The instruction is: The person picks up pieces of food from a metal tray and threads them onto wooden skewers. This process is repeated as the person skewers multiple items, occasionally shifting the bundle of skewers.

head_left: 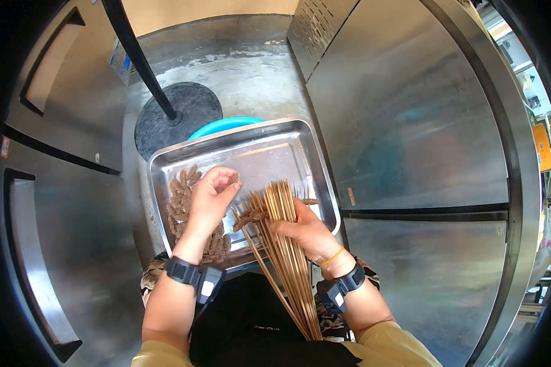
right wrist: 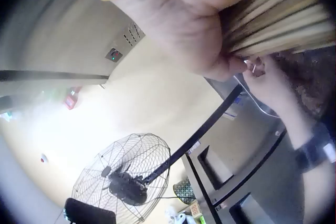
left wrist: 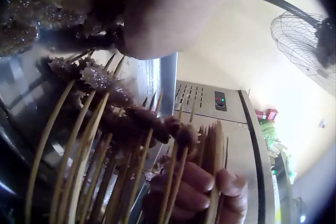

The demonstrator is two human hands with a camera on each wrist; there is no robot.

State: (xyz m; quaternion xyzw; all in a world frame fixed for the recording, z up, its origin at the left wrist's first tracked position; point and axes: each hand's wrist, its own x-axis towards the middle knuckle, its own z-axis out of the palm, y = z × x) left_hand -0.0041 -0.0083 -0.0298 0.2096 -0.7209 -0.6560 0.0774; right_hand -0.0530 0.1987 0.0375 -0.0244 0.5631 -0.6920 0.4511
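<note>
My right hand (head_left: 309,231) grips a thick bundle of bamboo skewers (head_left: 288,263), fanned upward over the tray. Dark brown, frilly-edged meat pieces (left wrist: 105,85) are threaded near the tips of several skewers at the bundle's left side. Above the tray's left half, my left hand (head_left: 213,194) pinches a small brown meat piece (head_left: 234,178) between thumb and fingers, close to the skewer tips. A pile of similar loose meat (head_left: 179,205) lies along the left side of the metal tray (head_left: 260,137), partly hidden by my left forearm.
A blue basin rim (head_left: 226,125) shows beneath the tray's far edge. Behind it stands a black pole on a round base (head_left: 193,110), carrying a wire-caged fan (right wrist: 126,176). Steel cabinets (head_left: 410,122) flank both sides. Each wrist wears a strapped camera.
</note>
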